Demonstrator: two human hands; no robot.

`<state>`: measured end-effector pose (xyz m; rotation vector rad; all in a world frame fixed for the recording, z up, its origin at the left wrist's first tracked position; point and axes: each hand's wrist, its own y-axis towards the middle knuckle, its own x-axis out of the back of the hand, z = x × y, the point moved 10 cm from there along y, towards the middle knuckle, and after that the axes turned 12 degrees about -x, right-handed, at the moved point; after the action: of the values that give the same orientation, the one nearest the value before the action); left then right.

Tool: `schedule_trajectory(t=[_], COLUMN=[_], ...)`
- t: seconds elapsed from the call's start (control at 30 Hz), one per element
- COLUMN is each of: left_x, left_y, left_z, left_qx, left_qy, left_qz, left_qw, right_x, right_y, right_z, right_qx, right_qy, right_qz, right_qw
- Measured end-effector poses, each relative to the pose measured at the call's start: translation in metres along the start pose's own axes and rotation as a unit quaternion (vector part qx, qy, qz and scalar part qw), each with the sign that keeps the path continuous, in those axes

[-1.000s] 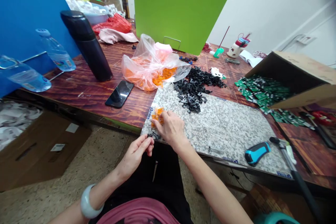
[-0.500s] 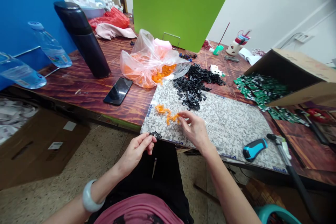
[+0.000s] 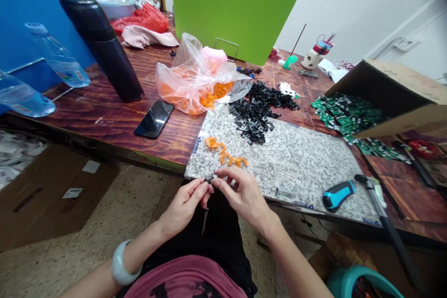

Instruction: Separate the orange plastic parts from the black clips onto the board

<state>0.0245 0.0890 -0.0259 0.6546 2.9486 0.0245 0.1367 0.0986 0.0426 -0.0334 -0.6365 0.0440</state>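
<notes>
My left hand pinches a small black plastic part between thumb and fingertips, just off the front edge of the speckled grey board. On the right, my right hand has its thumb and forefinger at the other end of the same part. Both sets of fingertips cover most of it, and I cannot make out any smaller piece between them. Several curved orange plastic pieces lie in a wavy line on the board, just beyond my hands. A pile of black plastic parts spreads behind them.
A plastic bag of orange pieces and a phone lie left of the black pile. Green circuit boards spill from a cardboard box. A blue-black tool handle rests at the board's right. A dark flask stands left.
My right hand has left the orange pieces and come down and left to the black part in my left hand. The view has shifted slightly.
</notes>
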Motion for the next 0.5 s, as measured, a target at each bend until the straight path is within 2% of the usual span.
schedule_trajectory(t=[0.1, 0.2, 0.27, 0.37, 0.5], left_x=[-0.005, -0.009, -0.012, -0.014, -0.011], left_y=[-0.001, 0.0, 0.002, 0.004, 0.005], left_z=[-0.003, -0.003, -0.002, 0.002, 0.009], left_qx=[-0.022, -0.03, -0.032, -0.016, 0.01], left_qy=[0.021, 0.041, 0.053, 0.055, 0.022], left_qz=[0.013, 0.023, 0.033, 0.041, 0.019], left_qw=[0.999, 0.998, 0.998, 0.998, 1.0], right_x=[-0.014, -0.011, -0.007, 0.011, 0.05], right_y=[-0.007, -0.013, -0.013, -0.007, 0.007], right_z=[-0.004, -0.007, -0.007, -0.013, -0.034], right_qx=[-0.025, -0.025, -0.012, -0.001, -0.03], right_qy=[0.056, 0.063, 0.053, 0.029, -0.086], right_qz=[0.01, -0.024, -0.025, -0.022, -0.12], right_qw=[0.998, 0.997, 0.998, 0.999, 0.989])
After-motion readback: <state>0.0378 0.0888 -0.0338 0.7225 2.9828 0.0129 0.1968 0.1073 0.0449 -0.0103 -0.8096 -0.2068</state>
